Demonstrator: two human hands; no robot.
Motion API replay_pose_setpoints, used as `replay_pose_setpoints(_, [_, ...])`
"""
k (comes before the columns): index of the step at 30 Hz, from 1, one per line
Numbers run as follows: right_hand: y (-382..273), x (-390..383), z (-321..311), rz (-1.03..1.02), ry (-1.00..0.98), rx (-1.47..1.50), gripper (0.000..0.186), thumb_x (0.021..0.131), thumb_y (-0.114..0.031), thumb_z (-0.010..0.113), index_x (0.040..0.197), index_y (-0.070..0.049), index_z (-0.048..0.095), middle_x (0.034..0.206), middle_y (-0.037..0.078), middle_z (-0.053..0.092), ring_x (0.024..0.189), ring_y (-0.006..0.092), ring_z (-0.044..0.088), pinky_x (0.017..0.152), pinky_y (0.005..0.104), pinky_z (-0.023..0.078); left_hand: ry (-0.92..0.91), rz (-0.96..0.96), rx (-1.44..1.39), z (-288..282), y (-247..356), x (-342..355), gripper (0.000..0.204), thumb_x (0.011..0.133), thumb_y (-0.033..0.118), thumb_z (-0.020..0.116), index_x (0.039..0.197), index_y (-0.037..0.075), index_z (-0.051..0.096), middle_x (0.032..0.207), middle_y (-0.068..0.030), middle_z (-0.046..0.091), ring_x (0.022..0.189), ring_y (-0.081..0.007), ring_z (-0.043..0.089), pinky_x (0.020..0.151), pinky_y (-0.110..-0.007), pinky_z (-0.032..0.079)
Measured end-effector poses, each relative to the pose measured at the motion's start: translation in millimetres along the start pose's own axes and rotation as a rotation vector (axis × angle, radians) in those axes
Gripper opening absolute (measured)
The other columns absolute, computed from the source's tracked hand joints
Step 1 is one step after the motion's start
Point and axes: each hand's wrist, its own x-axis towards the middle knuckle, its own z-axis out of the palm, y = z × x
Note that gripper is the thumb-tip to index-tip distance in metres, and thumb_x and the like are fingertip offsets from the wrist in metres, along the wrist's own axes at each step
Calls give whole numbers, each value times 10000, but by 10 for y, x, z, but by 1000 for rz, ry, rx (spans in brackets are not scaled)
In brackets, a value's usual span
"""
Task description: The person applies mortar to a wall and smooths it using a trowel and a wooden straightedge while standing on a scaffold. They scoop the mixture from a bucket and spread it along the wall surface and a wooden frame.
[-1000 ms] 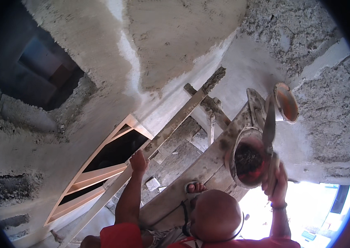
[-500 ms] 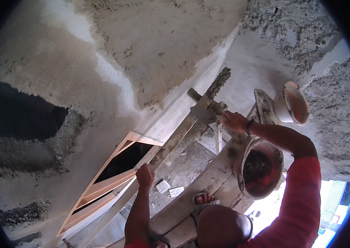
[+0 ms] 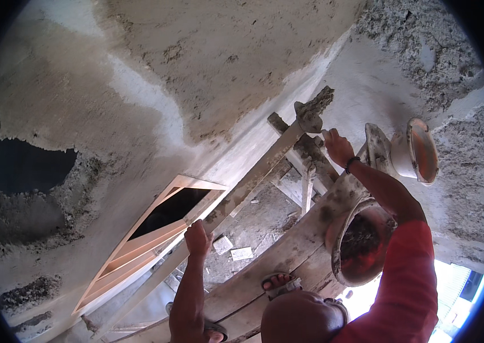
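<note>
A long, straight wooden board [image 3: 262,170] smeared with wet mortar slants along the wall, from lower left to upper right. My left hand [image 3: 198,239] is closed round its lower stretch. In my right hand [image 3: 338,147], by the board's far end, is a trowel [image 3: 310,119], its handle mostly hidden by my fingers. The trowel's blade touches the board's face, just below a thick lump of grey mortar [image 3: 319,102] at the tip.
My sandalled foot [image 3: 281,284] stands on wooden planks [image 3: 242,297]. A large mortar bucket [image 3: 345,240] is at my right, with a smaller bucket [image 3: 423,151] beyond. A wooden window frame [image 3: 145,228] sits in the wall [image 3: 207,68]. Broken tile pieces [image 3: 242,253] lie below.
My right hand and the trowel have moved up and right along the board toward its far end. My left hand still grips the board, and the view has shifted slightly.
</note>
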Motion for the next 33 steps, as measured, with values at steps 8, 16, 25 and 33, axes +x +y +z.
replay_pose_setpoints(8, [-142,-186,-317,15,95,131,328,862,-222,536,1142,-68,463,834,238,640,814,433,617,727,533,479,21,-14,63,78,-37,-21,587,639,282,814,1063,51,481,975,-156,595,908,-338,592,783,-462,467])
replay_pose_setpoints(16, [-342,-1074,-1617,-13,92,243,360,850,-236,591,1151,-49,525,808,195,649,753,361,647,679,432,504,57,44,65,122,-47,-16,610,632,290,819,1085,54,486,972,-144,595,906,-325,594,766,-451,473])
replay_pose_setpoints(25, [189,-3724,-2389,469,-383,1293,397,841,-364,527,1083,-49,526,677,127,581,534,215,570,462,324,472,135,107,3,176,-171,-63,652,637,269,807,1152,32,486,1000,-159,589,902,-340,587,784,-461,470])
replay_pose_setpoints(33, [70,-3367,-2613,591,-91,1182,351,858,-289,562,1085,-24,532,630,86,563,463,167,526,406,296,425,122,106,-19,117,-65,-46,641,648,256,804,1154,22,488,1034,-177,592,946,-360,585,815,-466,462])
